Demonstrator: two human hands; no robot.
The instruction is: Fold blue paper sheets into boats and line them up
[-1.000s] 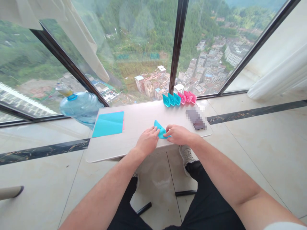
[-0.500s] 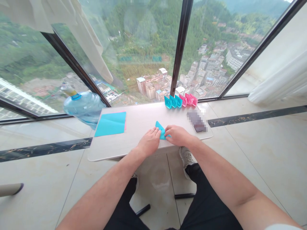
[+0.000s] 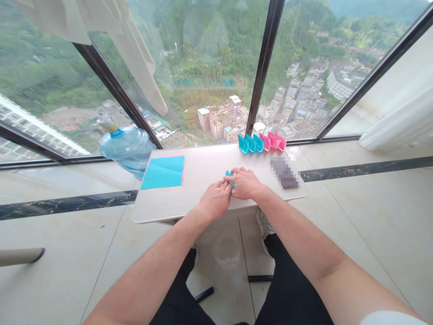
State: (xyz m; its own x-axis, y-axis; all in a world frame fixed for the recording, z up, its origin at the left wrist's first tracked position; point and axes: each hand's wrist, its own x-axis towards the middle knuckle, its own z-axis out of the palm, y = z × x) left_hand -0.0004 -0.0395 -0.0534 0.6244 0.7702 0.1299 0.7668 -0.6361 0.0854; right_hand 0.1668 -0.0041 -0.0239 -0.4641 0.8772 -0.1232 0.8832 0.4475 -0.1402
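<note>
A small piece of folded blue paper (image 3: 228, 173) lies on the small white table (image 3: 192, 194) near its front edge, mostly covered by my hands. My left hand (image 3: 216, 198) holds its left side down with the fingertips, fingers close together. Over the paper's right side bends my right hand (image 3: 245, 183), its fingers curled onto it and meeting the left fingertips. The lower part of the paper is hidden under the fingers.
Flat blue sheets (image 3: 162, 172) with pink beneath lie at the table's left. Folded blue paper pieces (image 3: 251, 143) and pink ones (image 3: 273, 142) stand in a row at the back right. A phone (image 3: 286, 174) lies at the right; a water jug (image 3: 130, 151) stands behind the left corner.
My right hand has moved up and left across the paper, hiding most of the triangle that showed before. My left hand has stayed by the paper. The view has shifted slightly.
</note>
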